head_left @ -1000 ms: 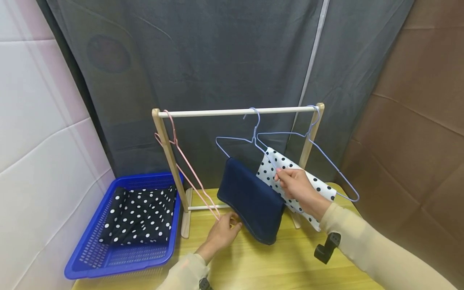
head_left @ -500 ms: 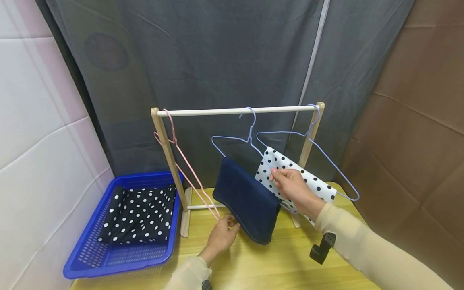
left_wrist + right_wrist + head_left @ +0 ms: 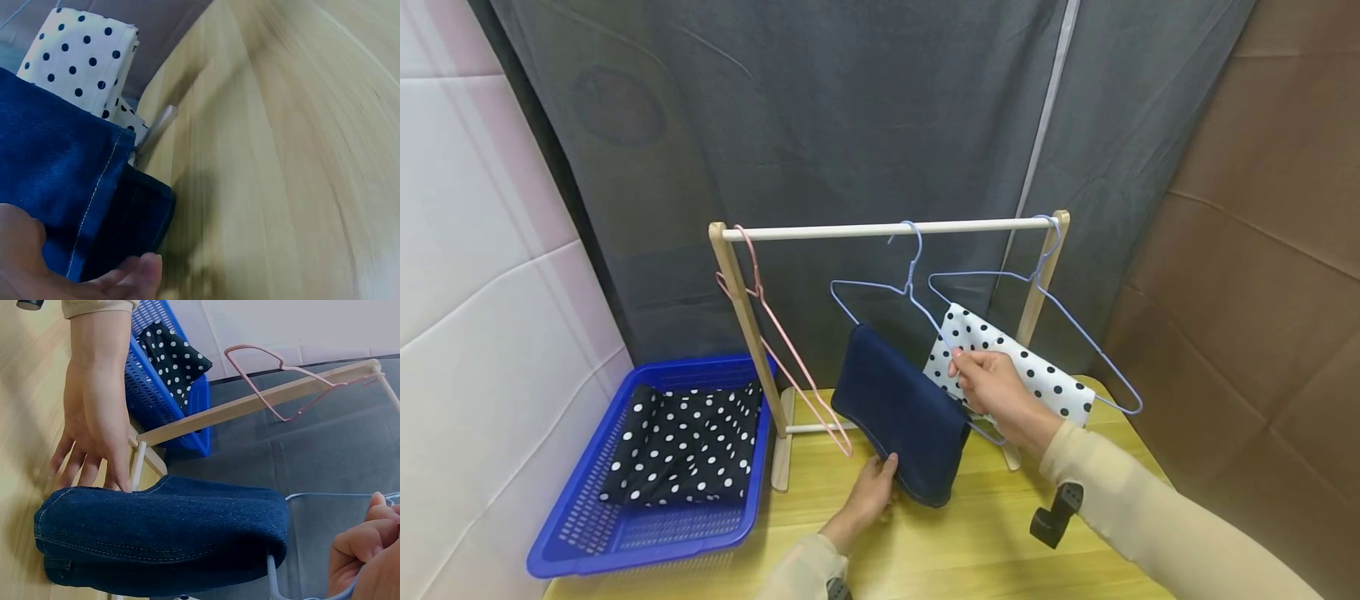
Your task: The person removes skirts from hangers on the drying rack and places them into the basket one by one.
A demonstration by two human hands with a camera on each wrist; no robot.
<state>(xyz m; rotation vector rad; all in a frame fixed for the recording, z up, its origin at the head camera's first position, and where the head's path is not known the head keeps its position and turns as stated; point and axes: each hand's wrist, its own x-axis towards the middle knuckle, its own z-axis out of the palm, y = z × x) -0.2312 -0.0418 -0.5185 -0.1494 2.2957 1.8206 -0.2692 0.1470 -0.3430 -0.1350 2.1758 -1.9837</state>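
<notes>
A folded dark blue denim cloth hangs over the bar of the middle blue hanger, slanting down to the right. My right hand pinches that hanger's sloping right arm, seen close up in the right wrist view. My left hand is at the denim's lower left edge. In the right wrist view its fingers look fairly straight, with the thumb at the cloth. The left wrist view shows the denim between the thumb and the fingers. Behind, a white cloth with black dots hangs on another blue hanger.
These hangers hang from the white rail of a small wooden rack. A bare pink hanger hangs at its left end. Left of the rack, a blue basket holds a black cloth with white dots. Everything stands on a wooden table.
The middle hanger and its denim have shifted a little left along the rail, with my right hand. My left hand has come from near the pink hanger's tip to the denim's lower edge.
</notes>
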